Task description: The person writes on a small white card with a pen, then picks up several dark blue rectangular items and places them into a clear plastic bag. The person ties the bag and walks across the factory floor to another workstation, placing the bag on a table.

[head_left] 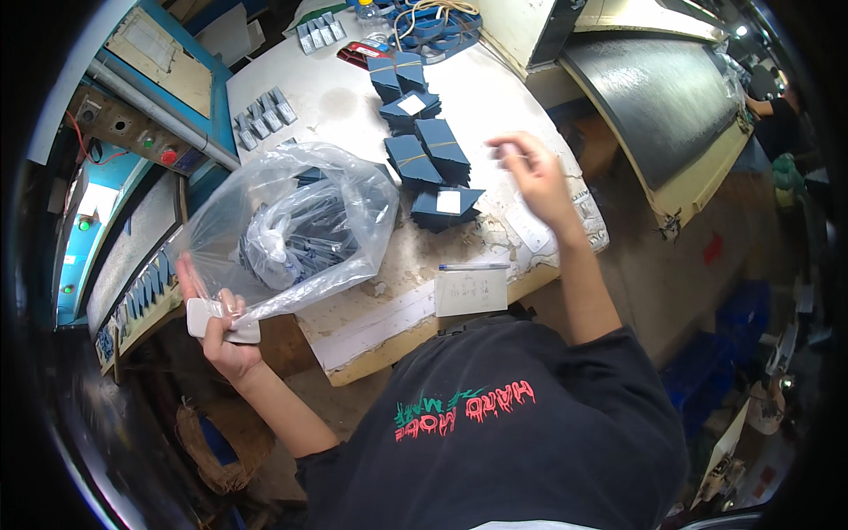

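My left hand [231, 340] is closed on the rim of a clear plastic bag [367, 238] at the table's left side, with a small white rounded card [212, 316] also in its grip. Inside the bag lie dark flat pieces [318, 234] and some crumpled plastic. To the right, my right hand [534, 177] hovers over the table, its fingers loosely bent and apart, slightly blurred, with nothing visible in them. Between the hands stand several bundles of dark blue angled pieces [442, 146], some banded. White labels [449, 202] lie on two of the stacks.
On the worn white table [336, 97] are a notepad [473, 294] with a pen [474, 267], small grey packs [265, 119] at left, and a red-black tool [360, 55] at the back. A blue machine with buttons [148, 141] borders the left; a dark-topped bench [658, 106] stands right.
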